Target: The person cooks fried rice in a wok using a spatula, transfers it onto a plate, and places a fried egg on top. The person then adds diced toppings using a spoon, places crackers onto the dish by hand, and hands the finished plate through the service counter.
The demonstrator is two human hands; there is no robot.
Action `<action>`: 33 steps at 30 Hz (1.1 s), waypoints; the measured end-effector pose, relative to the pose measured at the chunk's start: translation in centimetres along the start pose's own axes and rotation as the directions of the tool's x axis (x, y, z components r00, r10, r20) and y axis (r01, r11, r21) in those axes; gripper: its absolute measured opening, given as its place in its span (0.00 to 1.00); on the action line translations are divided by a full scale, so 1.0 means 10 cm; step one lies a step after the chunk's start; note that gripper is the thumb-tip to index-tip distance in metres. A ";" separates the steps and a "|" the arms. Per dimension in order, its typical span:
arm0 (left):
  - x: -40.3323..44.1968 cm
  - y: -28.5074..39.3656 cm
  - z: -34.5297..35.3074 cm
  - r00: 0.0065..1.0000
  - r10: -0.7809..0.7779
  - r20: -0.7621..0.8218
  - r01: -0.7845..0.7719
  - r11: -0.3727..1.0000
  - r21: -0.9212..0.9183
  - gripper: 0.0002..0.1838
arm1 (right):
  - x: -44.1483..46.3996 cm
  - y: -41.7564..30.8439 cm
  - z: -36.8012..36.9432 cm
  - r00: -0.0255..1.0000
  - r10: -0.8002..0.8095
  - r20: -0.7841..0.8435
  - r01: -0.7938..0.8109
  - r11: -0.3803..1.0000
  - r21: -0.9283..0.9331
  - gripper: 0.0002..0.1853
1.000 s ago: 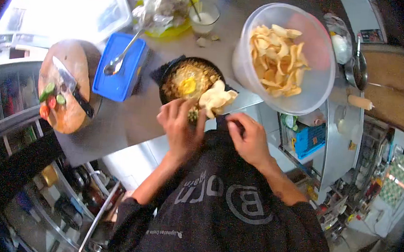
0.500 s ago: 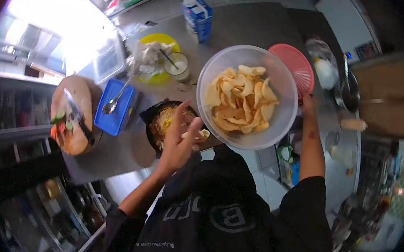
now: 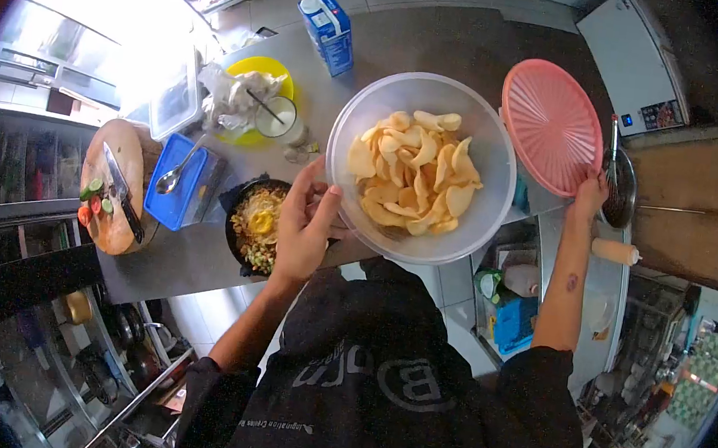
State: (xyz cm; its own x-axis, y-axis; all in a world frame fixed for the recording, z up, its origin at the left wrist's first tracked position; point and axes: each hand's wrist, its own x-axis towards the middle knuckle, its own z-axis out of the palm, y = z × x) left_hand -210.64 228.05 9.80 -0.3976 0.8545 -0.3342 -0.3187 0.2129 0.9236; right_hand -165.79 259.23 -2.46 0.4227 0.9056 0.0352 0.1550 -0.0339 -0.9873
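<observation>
A translucent plastic tub [image 3: 498, 211] holds a pile of pale, curved crackers [image 3: 420, 174]. My left hand [image 3: 305, 232] is at the tub's left side, thumb by the rim and fingers curled against the wall, partly hidden. Off to the right, my right hand [image 3: 588, 194] grips the lower edge of a pink ribbed lid [image 3: 552, 126], held tilted beside the tub. Left of my left hand sits a black dish [image 3: 233, 233] of fried rice [image 3: 269, 220] with a yellow topping.
A blue-lidded box [image 3: 162, 205] bears a spoon [image 3: 170, 180]. Farther left, a knife [image 3: 124, 193] and cut vegetables lie on a wooden board [image 3: 111, 239]. A glass [image 3: 276, 118], yellow plate [image 3: 257, 66] and blue carton [image 3: 330, 35] stand behind. A pan [image 3: 626, 185] is at right.
My left hand has come from raised, spread fingers to the tub's side. My right hand has carried the pink lid right, away from the tub's rim. The view has shifted slightly.
</observation>
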 end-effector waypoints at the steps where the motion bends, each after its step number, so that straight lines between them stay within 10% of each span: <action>1: 0.02 0.00 -0.01 1.000 -0.012 -0.026 0.012 1.000 0.027 0.26 | 0.06 -0.03 -0.03 1.000 -0.003 0.003 0.003 1.000 0.009 0.13; 9: 0.10 0.04 0.05 0.999 0.034 -0.028 -0.033 0.999 0.027 0.27 | -1.10 -1.36 0.45 0.814 0.183 0.551 -0.067 0.972 -0.223 0.15; 12: 0.26 -0.10 0.14 0.972 0.200 -0.122 -0.193 0.979 0.066 0.28 | -1.67 -1.46 0.83 0.791 0.093 0.605 0.045 0.977 -0.210 0.16; 14: 0.31 -0.09 0.22 0.948 0.280 -0.154 -0.225 0.927 0.299 0.30 | -1.87 -1.55 0.98 0.732 -0.266 0.628 0.491 0.844 -0.215 0.17; 16: 0.31 0.02 0.34 0.904 0.365 -0.223 -0.162 0.775 0.611 0.27 | -1.86 -1.56 1.10 0.743 -0.212 0.635 0.443 0.867 -0.230 0.17; 21: 0.61 -0.20 0.21 0.897 0.378 -0.228 -0.144 0.739 0.658 0.23 | -1.68 -1.44 1.32 0.699 -0.301 0.648 0.622 0.703 -0.344 0.20; 22: 0.68 -0.33 0.19 0.903 0.362 -0.230 -0.200 0.829 0.522 0.23 | -1.70 -1.59 1.29 0.756 0.007 0.654 0.451 0.719 -0.529 0.26; 26: 0.62 -0.27 0.25 0.870 0.377 -0.319 -0.232 0.882 0.410 0.23 | -1.31 -0.96 1.27 0.799 0.012 0.601 0.309 0.850 -0.428 0.29; 28: 0.60 -0.24 0.25 0.878 0.358 -0.317 -0.200 0.877 0.437 0.23 | -1.34 -1.10 1.31 0.783 0.249 0.570 -0.083 0.950 -0.301 0.27; 33: 0.47 0.01 0.03 0.983 0.067 -0.170 0.041 0.823 0.566 0.27 | -1.43 -1.25 1.19 0.800 0.244 0.549 -0.115 0.959 -0.259 0.31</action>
State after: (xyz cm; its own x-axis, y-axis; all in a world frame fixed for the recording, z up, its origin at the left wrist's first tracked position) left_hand -212.28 232.21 8.42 -0.5584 0.7741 -0.2983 0.2085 0.4790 0.8527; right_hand -184.38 251.67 7.52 -0.1142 0.9478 -0.2978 0.3309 -0.2464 -0.9109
